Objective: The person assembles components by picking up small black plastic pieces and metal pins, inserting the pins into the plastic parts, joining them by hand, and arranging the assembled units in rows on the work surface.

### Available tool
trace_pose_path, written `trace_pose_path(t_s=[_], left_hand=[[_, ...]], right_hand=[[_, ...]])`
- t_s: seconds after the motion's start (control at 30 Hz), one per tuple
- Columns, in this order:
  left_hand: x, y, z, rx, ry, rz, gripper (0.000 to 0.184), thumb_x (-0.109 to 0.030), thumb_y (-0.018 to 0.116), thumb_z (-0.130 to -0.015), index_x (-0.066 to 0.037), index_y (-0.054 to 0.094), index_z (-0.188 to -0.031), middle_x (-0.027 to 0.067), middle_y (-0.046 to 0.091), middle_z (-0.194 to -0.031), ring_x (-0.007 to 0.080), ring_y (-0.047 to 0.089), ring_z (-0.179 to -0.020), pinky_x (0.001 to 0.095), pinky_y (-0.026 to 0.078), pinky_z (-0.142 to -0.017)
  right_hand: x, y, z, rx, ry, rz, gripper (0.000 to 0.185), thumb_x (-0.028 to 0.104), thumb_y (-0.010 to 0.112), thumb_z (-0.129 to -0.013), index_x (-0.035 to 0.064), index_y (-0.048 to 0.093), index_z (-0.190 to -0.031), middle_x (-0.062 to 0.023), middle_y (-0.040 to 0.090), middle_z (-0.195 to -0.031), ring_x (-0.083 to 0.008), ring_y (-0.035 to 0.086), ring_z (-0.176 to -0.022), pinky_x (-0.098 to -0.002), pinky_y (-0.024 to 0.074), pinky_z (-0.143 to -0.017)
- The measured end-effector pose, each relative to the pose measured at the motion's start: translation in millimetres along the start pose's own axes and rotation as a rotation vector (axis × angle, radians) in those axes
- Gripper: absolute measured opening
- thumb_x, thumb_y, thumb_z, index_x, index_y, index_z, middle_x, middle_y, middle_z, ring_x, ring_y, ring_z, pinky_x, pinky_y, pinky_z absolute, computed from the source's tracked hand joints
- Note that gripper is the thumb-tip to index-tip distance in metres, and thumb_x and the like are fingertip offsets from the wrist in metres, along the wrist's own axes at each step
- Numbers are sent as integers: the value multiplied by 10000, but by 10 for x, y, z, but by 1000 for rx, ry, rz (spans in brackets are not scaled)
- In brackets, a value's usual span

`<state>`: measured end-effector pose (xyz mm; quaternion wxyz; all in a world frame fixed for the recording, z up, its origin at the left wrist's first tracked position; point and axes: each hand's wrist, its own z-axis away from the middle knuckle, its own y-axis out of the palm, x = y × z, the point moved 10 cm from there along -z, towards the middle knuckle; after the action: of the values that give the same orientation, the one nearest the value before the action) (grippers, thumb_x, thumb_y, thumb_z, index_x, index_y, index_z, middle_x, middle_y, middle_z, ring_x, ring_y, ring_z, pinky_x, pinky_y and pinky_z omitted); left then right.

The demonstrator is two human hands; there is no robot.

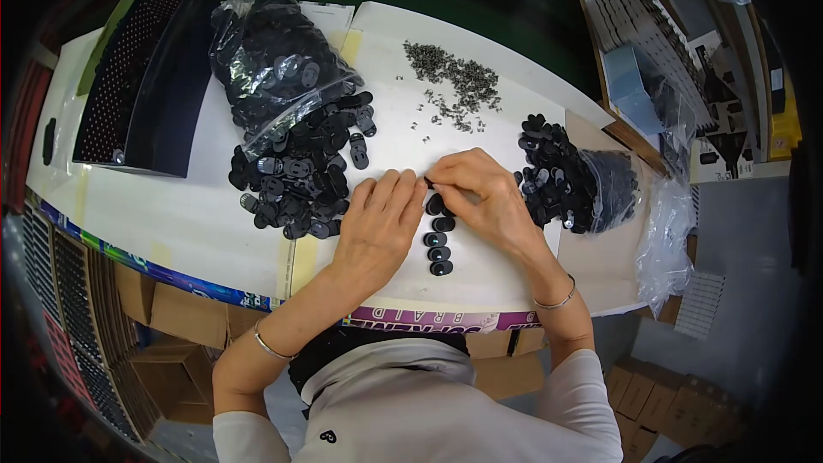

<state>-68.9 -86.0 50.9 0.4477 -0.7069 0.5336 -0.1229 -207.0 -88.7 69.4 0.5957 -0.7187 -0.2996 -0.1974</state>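
Observation:
My left hand (379,219) lies palm down on the white table (386,103), its fingers together beside a short column of black oval pieces (438,254). To its right, my right hand (480,197) pinches a small black piece (429,182) at the top of that column, near my left fingertips. A heap of black plastic pieces (296,171) spills from a clear bag (274,51) on the left. Small metal parts (454,77) are scattered behind my hands. On the right sits another heap of black pieces (549,176).
A dark open box (163,86) stands at the far left. Another clear bag (610,189) of black pieces lies right, near crumpled plastic (667,240). A blue bin (633,86) stands at the back right. Cardboard boxes (176,373) are below the table.

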Motion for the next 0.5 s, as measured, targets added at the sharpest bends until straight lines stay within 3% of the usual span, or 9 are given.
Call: trace_pose_path(t_s=[0.13, 0.37, 0.5], left_hand=[[18, -5, 20, -24, -7, 26, 406, -85, 793, -886, 48, 725, -1263, 152, 662, -1336, 329, 622, -1238, 487, 482, -1040], [332, -303, -19, -122, -195, -155, 423, -94, 825, -876, 8, 726, -1274, 137, 674, -1324, 349, 620, -1257, 512, 449, -1083], [526, -303, -52, -98, -192, -223, 429, -98, 843, -865, -7, 725, -1268, 128, 679, -1301, 330, 628, -1245, 499, 450, -1086]], right_hand=[[327, 27, 122, -70, -268, 283, 346, -47, 792, -787, -22, 786, -1132, -102, 755, -1158, -298, 714, -1075, -412, 573, -937], [444, 188, 370, -136, -243, 415, 414, -52, 749, -783, -26, 774, -1195, -100, 737, -1237, -300, 694, -1138, -414, 566, -963], [381, 101, 326, -122, -212, 237, 372, -86, 744, -822, 0, 779, -1181, -131, 746, -1172, -319, 735, -1019, -384, 607, -842]])
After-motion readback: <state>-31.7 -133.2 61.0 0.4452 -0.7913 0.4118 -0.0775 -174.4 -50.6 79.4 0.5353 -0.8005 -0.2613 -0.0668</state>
